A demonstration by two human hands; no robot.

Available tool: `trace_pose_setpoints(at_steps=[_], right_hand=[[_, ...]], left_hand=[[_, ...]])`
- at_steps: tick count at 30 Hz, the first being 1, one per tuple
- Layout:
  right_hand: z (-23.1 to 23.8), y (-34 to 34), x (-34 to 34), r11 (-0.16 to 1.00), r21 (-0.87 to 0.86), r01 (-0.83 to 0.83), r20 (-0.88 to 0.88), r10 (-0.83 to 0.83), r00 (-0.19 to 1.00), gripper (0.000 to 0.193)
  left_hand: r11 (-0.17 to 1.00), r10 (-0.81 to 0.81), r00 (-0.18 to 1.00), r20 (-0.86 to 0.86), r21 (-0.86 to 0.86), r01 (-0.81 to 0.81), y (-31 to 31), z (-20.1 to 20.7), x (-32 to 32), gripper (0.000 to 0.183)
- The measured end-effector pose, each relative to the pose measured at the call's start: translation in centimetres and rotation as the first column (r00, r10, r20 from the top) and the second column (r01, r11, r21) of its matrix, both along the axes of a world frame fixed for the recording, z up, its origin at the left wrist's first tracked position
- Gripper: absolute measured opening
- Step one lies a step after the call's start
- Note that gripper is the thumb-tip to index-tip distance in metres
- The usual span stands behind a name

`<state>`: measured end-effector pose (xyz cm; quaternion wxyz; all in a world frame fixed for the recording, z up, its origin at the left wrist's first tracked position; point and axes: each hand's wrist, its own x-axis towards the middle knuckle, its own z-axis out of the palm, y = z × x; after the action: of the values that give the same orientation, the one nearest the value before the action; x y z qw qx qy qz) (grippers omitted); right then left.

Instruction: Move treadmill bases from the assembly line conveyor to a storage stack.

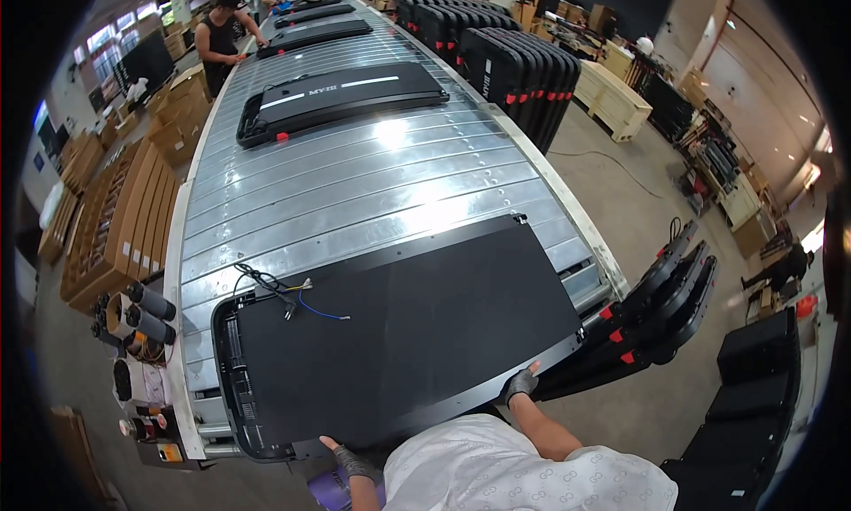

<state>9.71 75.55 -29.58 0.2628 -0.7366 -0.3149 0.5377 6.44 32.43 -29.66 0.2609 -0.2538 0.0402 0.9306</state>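
Observation:
A flat black treadmill (408, 325) lies across the metal conveyor in front of me, its long near side against my body. My left hand (353, 460), in a grey fingerless glove, grips the near edge towards the left end, thumb on top. My right hand (521, 384), gloved likewise, holds the same edge nearer the right corner. The fingers of both hands are mostly hidden below the edge. At the treadmill's left end the housing (238, 369) is uncovered, showing inner parts. Loose wires (288, 296), black, yellow and blue, lie on its far left corner.
The slatted conveyor (355, 187) runs away from me, carrying another treadmill (346, 97) and more beyond. A person (222, 39) works at its left side. Black treadmills (656, 320) stand on edge at right. Motors (149, 314) and cardboard boxes (124, 223) are on the left.

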Motion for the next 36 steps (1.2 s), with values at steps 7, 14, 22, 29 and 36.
trace_pose_setpoints(at_steps=[7,14,22,29,36], right_hand=[[1.7,-0.7,0.2,0.999,-0.029,-0.040,0.021,0.041,0.999,0.095],[0.9,-5.3,3.6,0.762,-0.269,-0.589,-0.865,0.077,0.495,0.085],[-0.3,-4.8,3.0,0.698,-0.394,-0.598,-0.786,0.081,0.613,0.086],[1.3,-5.3,1.8,0.687,-0.414,-0.597,-0.750,0.114,0.652,0.082],[2.4,-5.7,0.6,0.744,-0.312,-0.592,-0.724,0.217,0.654,0.094]], left_hand=[[0.823,0.031,0.995,0.098,-0.567,0.030,1.8,4.3,0.0,0.114],[0.863,-0.020,0.979,0.202,-0.491,0.119,6.8,2.1,1.3,0.100],[0.926,-0.007,0.975,0.221,-0.367,0.089,7.1,1.7,1.0,0.093],[0.902,-0.075,0.988,0.132,-0.413,0.124,6.3,-2.2,0.6,0.105],[0.913,-0.102,0.990,0.099,-0.385,0.133,6.1,-0.6,-1.2,0.099]])
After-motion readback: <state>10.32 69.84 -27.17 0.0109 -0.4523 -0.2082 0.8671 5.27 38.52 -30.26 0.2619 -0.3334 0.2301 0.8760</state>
